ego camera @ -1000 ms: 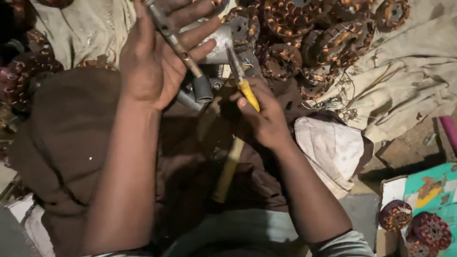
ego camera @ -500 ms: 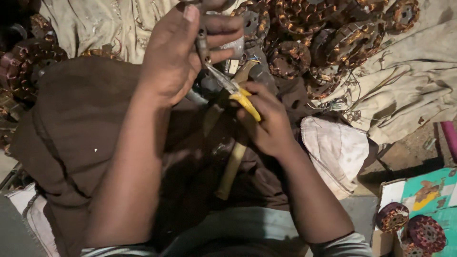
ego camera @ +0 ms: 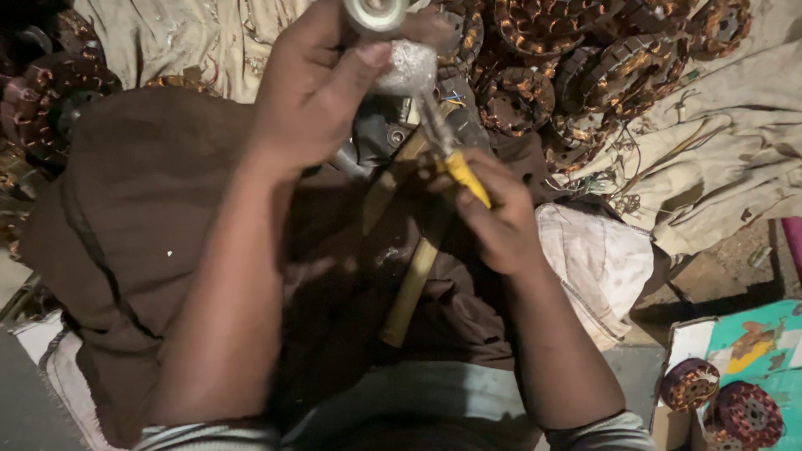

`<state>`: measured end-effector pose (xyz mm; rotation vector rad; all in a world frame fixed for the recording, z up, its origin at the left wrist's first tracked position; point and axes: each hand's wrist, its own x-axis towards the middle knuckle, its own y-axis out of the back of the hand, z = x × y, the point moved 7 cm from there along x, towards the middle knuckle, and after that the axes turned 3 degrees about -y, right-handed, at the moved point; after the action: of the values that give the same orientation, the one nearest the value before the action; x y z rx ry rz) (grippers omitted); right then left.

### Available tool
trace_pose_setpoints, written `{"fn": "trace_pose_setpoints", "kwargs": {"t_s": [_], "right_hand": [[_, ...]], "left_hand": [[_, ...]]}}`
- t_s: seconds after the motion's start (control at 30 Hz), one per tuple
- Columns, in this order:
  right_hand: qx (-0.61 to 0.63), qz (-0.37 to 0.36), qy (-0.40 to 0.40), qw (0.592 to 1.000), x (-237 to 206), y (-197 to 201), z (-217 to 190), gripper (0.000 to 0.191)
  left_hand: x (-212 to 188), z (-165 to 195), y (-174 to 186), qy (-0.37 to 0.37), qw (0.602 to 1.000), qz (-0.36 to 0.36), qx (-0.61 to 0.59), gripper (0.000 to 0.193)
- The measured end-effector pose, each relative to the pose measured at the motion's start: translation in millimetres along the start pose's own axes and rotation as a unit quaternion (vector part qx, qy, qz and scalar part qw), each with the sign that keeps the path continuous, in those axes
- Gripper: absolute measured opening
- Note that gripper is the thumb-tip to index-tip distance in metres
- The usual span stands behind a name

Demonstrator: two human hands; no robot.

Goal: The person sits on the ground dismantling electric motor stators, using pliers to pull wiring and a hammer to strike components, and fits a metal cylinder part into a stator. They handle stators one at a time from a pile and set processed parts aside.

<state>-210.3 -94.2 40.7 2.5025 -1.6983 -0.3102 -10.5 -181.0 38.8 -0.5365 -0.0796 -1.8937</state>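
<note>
Now that I have raised the metal part (ego camera: 393, 50) higher than a second ago, my left hand (ego camera: 313, 92) grips it while my right hand (ego camera: 493, 213) clamps the yellow-handled pliers (ego camera: 451, 154) beneath it.

Single head camera looks steeply down, close.
</note>
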Motion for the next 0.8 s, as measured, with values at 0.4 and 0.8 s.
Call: {"fn": "trace_pose_setpoints", "kwargs": {"t_s": [0.4, 0.8], "right_hand": [[-0.027, 0.102, -0.007, 0.994, -7.4, 27.7, 6.6, 0.048], [-0.029, 0.104, 0.025, 0.994, -12.7, 33.1, -6.5, 0.053]], "left_hand": [[-0.5, -19.9, 16.0, 0.084, 0.987, 0.092, 0.106, 0.023], [5.5, 24.4, 5.6, -0.073, 0.909, 0.041, 0.409, 0.039]]}}
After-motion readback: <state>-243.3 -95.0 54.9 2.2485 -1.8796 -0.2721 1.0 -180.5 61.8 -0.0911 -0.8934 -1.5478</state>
